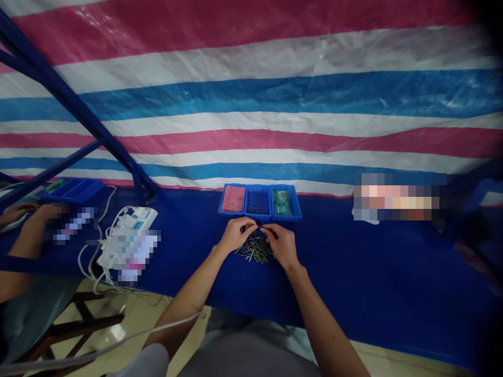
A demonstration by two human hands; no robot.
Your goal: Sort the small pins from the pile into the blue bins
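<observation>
A loose pile of thin, screw-like metal pieces (255, 250) lies on the blue table between my hands, dark and brassy in colour. My left hand (236, 235) is closed in a pinch above the pile's left side. Opposite it, my right hand (283, 245) pinches a thin metal piece (260, 226) whose end reaches toward the left fingertips. What the left fingers hold, if anything, is too small to tell. Just beyond my hands stands a blue three-compartment tray (260, 216): pink bags (233, 198) at left, several thin dark pieces (257, 208) in the middle, green bags (282, 202) at right.
Left of me lie a white power strip (142, 214) and tangled white cables (102, 246). Farther left, a co-worker's hand (49, 212) is near another blue tray (74, 190). A blue metal frame (70, 94) slants across the left, before a striped sheet (251, 94).
</observation>
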